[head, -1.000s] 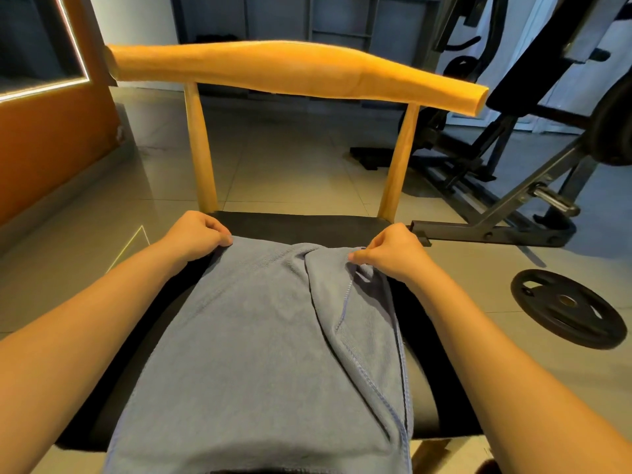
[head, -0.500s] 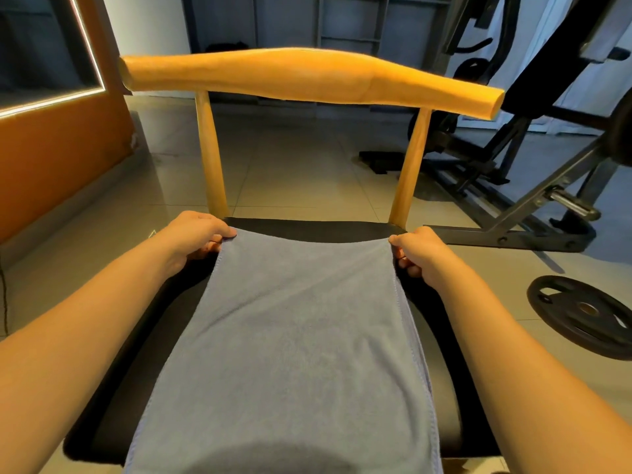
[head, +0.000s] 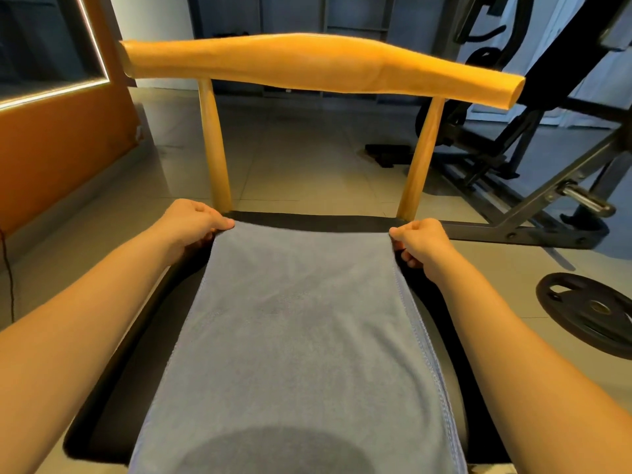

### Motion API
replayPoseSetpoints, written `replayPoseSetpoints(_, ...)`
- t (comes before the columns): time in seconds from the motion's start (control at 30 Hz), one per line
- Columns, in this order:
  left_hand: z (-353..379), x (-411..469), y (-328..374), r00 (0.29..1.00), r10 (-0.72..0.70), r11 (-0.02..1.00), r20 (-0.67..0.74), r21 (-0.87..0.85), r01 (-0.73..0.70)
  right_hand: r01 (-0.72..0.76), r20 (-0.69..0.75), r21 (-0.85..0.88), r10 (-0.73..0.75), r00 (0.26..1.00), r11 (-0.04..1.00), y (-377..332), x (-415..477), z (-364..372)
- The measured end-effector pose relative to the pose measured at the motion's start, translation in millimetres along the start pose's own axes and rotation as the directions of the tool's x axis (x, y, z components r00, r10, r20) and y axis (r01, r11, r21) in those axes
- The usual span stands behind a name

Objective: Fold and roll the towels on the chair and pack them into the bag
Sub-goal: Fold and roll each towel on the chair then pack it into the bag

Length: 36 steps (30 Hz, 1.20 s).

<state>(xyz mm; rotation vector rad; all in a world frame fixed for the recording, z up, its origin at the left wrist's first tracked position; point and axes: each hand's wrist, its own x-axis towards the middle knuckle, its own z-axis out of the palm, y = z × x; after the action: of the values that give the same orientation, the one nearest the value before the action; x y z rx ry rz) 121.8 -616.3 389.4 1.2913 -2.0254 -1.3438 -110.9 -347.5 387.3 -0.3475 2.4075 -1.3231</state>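
- Head view, the work: a blue-grey terry towel (head: 301,336) lies flat and smooth along the black padded seat of a wooden-backed chair (head: 136,354). Its far edge sits just short of the two back posts, and its near end runs out of the bottom of the picture.
- Head view, the hands: the left hand (head: 191,222) pinches the far left corner of the towel with curled fingers. The right hand (head: 422,242) pinches the far right corner the same way, and the far edge is taut between them.
- Head view, progress: stitched hems lie doubled along the right side, so the towel looks folded once lengthwise. Rolling and packing are yet to come. No bag or other towel is in view.
- Head view, edges and room: bare black seat shows on both sides of the towel, so the long edges are free. Beyond the far corners, the posts and the curved orange-brown top rail limit forward reach. A dark steel gym frame (head: 533,206) and a black weight plate (head: 588,313) sit on the floor to the right, well apart from the chair.
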Motion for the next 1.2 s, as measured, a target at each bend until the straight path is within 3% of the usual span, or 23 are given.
replayPoseSetpoints(0.17, 6.2, 2.3, -4.2, 0.999, 0.037, 0.993, -0.022, 0.113, -0.034, 0.084, 0.136, -0.134, -0.065, 0.989, 0.987, -5.0, -8.0, 0.9)
replayPoseSetpoints(0.37, 4.4, 11.1, -16.5, 0.992, 0.119, 0.97, -0.048, 0.218, -0.106, 0.118, 0.024, -0.121, -0.116, 0.993, 0.986, 1.9, -1.0, 7.4)
replayPoseSetpoints(0.57, 11.7, 3.8, -18.4, 0.916, 0.396, 0.747, -0.069, 0.604, -0.278, 0.17, -0.011, -0.289, -0.181, 0.983, 0.942, 4.2, 7.5, 8.4)
replayPoseSetpoints(0.63, 14.3, -0.4, -14.3, 0.846, 0.532, 0.674, -0.036, 0.622, -0.398, 0.141, 0.031, -0.367, -0.14, 0.99, 0.919, 1.3, 3.7, -2.5)
replayPoseSetpoints(0.7, 22.7, -6.0, -9.6, 0.785, 0.614, 0.604, 0.088, 0.587, -0.538, 0.114, 0.136, -0.443, -0.059, 0.989, 0.889, -2.8, -6.3, -12.3)
replayPoseSetpoints(0.8, 42.1, -17.1, -1.8, 0.761, 0.544, 0.502, 0.353, 0.59, -0.632, 0.136, 0.251, -0.54, 0.005, 0.968, 0.831, -6.8, -20.5, -16.7)
replayPoseSetpoints(0.9, 59.2, -25.4, 0.5, 0.771, 0.393, 0.401, 0.501, 0.662, -0.634, 0.16, 0.278, -0.57, 0.006, 0.961, 0.806, -8.5, -31.1, -15.8)
replayPoseSetpoints(1.03, 71.0, -30.8, -10.7, 0.791, 0.254, 0.356, 0.557, 0.706, -0.612, 0.158, 0.276, -0.582, 0.011, 0.961, 0.798, -5.7, -38.9, -14.7)
replayPoseSetpoints(1.2, 75.2, -31.5, -16.8, 0.805, 0.269, 0.353, 0.528, 0.724, -0.593, 0.108, 0.238, -0.563, 0.036, 0.971, 0.819, -3.1, -37.3, -20.9)
